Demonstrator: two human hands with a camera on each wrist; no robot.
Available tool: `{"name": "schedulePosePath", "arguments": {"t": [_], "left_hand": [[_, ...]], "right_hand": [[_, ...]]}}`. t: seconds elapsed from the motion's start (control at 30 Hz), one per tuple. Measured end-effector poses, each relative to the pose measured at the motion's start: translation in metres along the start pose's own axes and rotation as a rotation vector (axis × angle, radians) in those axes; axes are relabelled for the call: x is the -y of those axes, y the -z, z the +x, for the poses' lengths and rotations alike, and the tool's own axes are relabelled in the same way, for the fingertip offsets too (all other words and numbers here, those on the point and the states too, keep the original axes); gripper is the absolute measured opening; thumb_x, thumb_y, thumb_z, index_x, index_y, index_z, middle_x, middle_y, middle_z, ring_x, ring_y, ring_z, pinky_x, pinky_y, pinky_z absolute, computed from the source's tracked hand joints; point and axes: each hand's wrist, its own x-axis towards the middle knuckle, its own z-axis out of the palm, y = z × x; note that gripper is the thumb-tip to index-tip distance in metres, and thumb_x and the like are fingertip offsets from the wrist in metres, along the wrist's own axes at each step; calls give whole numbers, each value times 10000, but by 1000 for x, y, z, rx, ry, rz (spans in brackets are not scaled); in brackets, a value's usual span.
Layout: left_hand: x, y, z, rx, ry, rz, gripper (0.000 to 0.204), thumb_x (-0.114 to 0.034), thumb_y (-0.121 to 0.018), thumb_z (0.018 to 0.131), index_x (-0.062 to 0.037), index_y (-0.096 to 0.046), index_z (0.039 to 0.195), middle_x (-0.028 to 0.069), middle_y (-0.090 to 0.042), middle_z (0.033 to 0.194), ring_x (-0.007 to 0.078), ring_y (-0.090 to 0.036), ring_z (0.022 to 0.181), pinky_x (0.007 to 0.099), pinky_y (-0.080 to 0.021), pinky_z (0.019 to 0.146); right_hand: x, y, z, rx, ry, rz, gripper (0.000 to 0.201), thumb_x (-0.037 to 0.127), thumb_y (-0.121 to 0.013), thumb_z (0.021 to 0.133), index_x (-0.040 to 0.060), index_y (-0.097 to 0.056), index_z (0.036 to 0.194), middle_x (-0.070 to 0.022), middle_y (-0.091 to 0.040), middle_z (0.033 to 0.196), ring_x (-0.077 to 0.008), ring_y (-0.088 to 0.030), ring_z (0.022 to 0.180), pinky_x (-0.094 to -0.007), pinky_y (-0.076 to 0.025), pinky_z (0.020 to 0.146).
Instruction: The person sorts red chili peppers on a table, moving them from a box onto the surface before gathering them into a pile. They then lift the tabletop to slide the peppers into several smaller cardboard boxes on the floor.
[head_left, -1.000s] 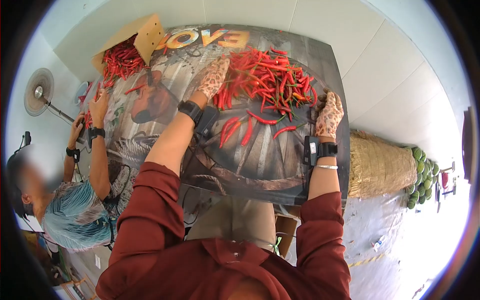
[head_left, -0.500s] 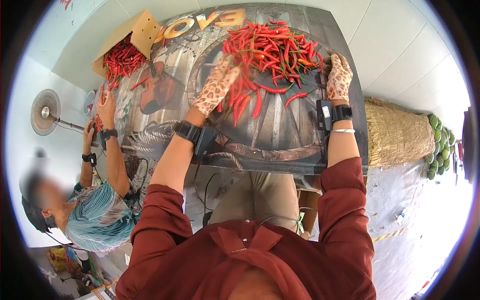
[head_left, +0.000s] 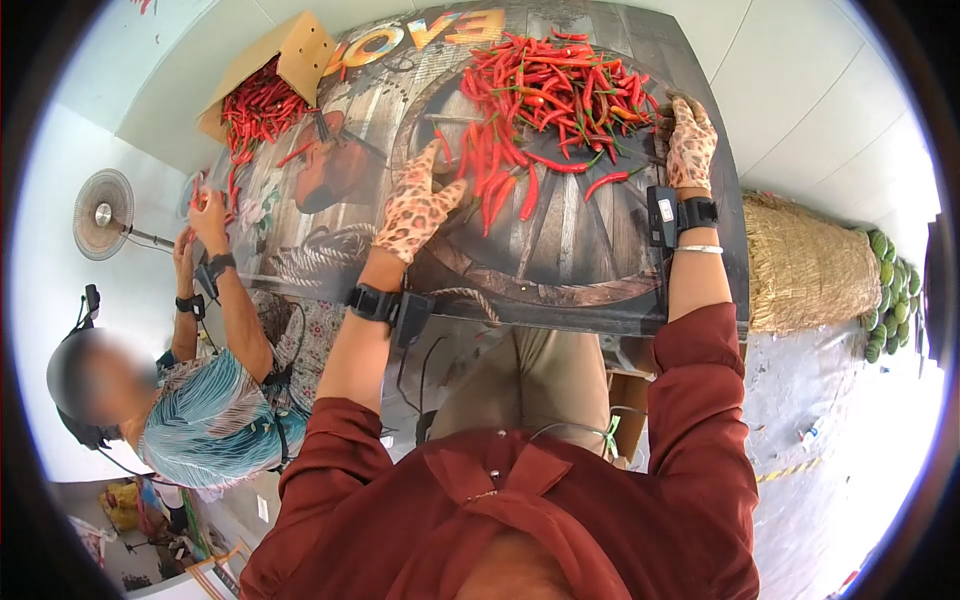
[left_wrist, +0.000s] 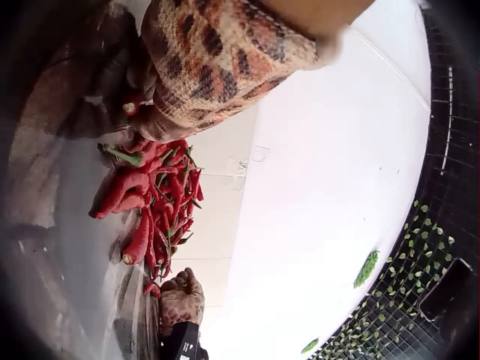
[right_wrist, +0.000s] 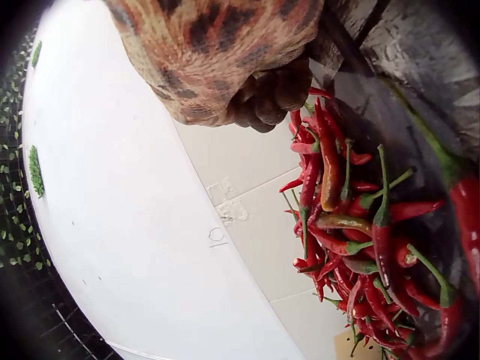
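Note:
A heap of red chili peppers [head_left: 560, 90] with green stems lies on the printed tabletop, several loose ones trailing toward the near side. My left hand [head_left: 415, 208], in a leopard-print glove, is at the heap's near left, thumb and forefinger spread apart. In the left wrist view a chili end [left_wrist: 131, 109] shows close beneath the glove [left_wrist: 217, 60]. At the heap's right side rests my right hand [head_left: 690, 148] in a matching glove. Its fingers [right_wrist: 270, 97] are loosely curled beside the chilies [right_wrist: 352, 247], with nothing seen in them.
A tilted cardboard box [head_left: 300, 60] spills chilies at the table's far left. Another person's hands [head_left: 207, 220] handle chilies at the left end. A fan [head_left: 103, 213] stands beyond them. Right of the table are a straw-coloured bale [head_left: 810, 265] and a pile of green round produce [head_left: 890, 300].
My left hand has moved from the heap's left side toward me and away from it, its fingers now spread. My right hand stays beside the heap. The head view has shifted.

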Motion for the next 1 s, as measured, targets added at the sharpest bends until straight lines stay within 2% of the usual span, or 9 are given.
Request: {"name": "schedulePosePath", "arguments": {"t": [0.27, 0.37, 0.47, 0.53, 0.6, 0.63, 0.77, 0.87, 1.0], "left_hand": [[-17, 9, -2, 29, -5, 136, 611, -174, -640, 773, -47, -422, 1330, 150, -627, 1085, 240, -609, 961, 323, -455, 865], [12, 9, -1, -18, 108, -57, 597, -108, -620, 774, -41, -420, 1333, 120, -633, 938, 148, -593, 773, 278, -501, 709], [12, 22, 15, -97, 305, -401, 625, -123, -644, 759, -2, -407, 1324, 148, -637, 953, 216, -609, 819, 312, -480, 787], [16, 23, 36, -66, 364, -330, 627, -206, -644, 778, 20, -412, 1315, 180, -631, 986, 256, -615, 863, 339, -477, 804], [20, 17, 55, -51, 197, -146, 657, -318, -626, 799, 13, -409, 1325, 226, -607, 1065, 309, -600, 967, 377, -458, 854], [22, 12, 62, -19, 170, -51, 758, -471, -609, 796, 20, -397, 1333, 262, -528, 1215, 347, -511, 1146, 401, -404, 952], [-3, 0, 74, 100, 99, 106, 951, -620, -605, 747, 59, -335, 1355, 278, -370, 1369, 359, -334, 1305, 391, -292, 1071], [-34, -2, 69, 133, 62, 273, 958, -611, -617, 738, 71, -340, 1351, 282, -433, 1319, 354, -402, 1264, 385, -314, 1052], [-53, 1, 60, 260, 56, 392, 1100, -696, -617, 668, 56, -263, 1389, 282, -281, 1419, 363, -307, 1321, 390, -274, 1084]], "right_hand": [[3, -1, -3, 30, 9, 36, 185, 135, -543, 900, 13, -649, 990, -39, -640, 798, -105, -578, 634, -239, -479, 548], [4, -2, -3, 38, -3, -7, 203, 149, -519, 925, 35, -647, 1033, -23, -646, 809, -87, -561, 637, -222, -464, 578], [5, -2, -6, 45, -6, 22, 201, 142, -521, 922, 30, -645, 1035, -29, -648, 814, -93, -570, 644, -222, -471, 582], [5, -4, -3, 44, -3, -13, 200, 134, -524, 919, 25, -643, 1036, -37, -648, 815, -99, -577, 647, -227, -480, 582], [2, -3, -1, 46, 16, -29, 200, 132, -525, 916, 20, -640, 1036, -47, -647, 813, -104, -583, 647, -234, -488, 581], [0, -1, -1, 73, 15, 23, 189, 121, -548, 897, 15, -652, 1013, -41, -655, 812, -99, -578, 645, -231, -472, 560], [2, 0, -1, 88, 34, -74, 202, 123, -526, 914, 11, -636, 1040, -59, -647, 818, -118, -597, 664, -245, -496, 598], [-8, 1, 6, 74, 160, -171, 202, 124, -529, 912, 10, -636, 1040, -55, -648, 821, -116, -602, 678, -242, -496, 605], [-8, 1, 5, 90, 118, -122, 201, 126, -533, 911, 9, -637, 1036, -51, -649, 826, -113, -602, 685, -241, -498, 610]]}}
